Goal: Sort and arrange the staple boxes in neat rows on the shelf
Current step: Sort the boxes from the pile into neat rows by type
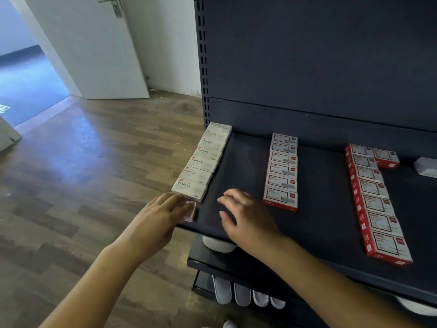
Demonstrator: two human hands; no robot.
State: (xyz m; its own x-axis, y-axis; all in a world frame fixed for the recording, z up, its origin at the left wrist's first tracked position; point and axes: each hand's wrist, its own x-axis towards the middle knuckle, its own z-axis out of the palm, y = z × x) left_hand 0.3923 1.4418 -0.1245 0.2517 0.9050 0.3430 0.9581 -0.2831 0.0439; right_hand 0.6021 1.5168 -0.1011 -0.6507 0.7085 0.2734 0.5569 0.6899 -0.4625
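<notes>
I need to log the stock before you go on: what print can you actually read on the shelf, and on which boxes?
"STAPLES": on the lids of the white boxes in the left row.
Middle row boxes: print too blurred to read.
Red boxes in the right row: unreadable.

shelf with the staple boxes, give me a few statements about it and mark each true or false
1. The white boxes form a row at the shelf's left edge. True.
2. The left hand hangs idle, away from every box. False: its fingers are at a small white box at the front of that row.
3. The right hand grips a red box. False: it hovers over bare shelf, holding nothing.
4. One red box sits beside the right row, out of line. True.
5. The middle row holds white-topped boxes with red trim. True.
</notes>
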